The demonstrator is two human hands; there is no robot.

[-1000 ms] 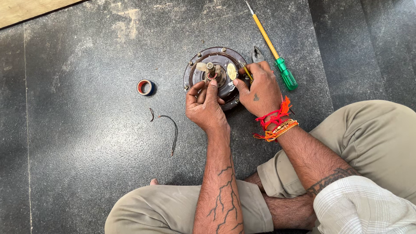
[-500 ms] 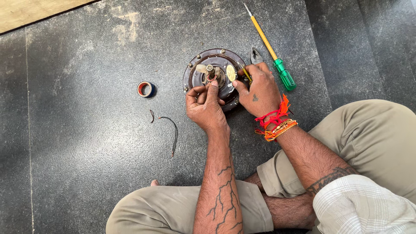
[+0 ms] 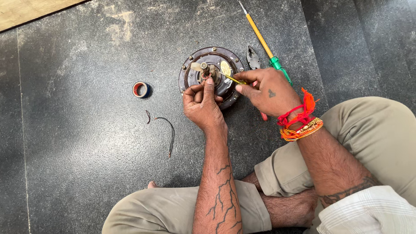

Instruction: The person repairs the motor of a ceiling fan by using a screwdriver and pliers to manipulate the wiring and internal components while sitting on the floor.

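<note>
The left hand (image 3: 201, 104) rests against the near rim of a round dark-brown motor housing (image 3: 193, 80) that lies flat on the dark stone floor (image 3: 78, 143), its fingers (image 3: 209, 82) pinched together on a small wire or ring at the foot of the central shaft (image 3: 203, 67), just past the fingertips. The right hand (image 3: 266, 93) comes in from the other side, its fingers closed on a thin yellow-handled tool (image 3: 229, 78) whose tip reaches to the same spot, touching or nearly touching what the left fingers pinch. To do this well, I judge the left pinch should stay firm and low so the small part does not spring away, while the right fingers steer the tip with light pressure and no levering against the housing, since the tool is slender and the work is crowded. Steadying both wrists on the rim or on the folded knees would help. Just beyond the right fingers lie a pair of pliers (image 3: 252, 57) and a long screwdriver with a yellow shaft and green handle (image 3: 264, 41), side by side on the floor. To the far side of the left fingers, well apart from the housing, sit a small roll of tape (image 3: 141, 89) and two short curved bits of dark wire (image 3: 169, 130).
</note>
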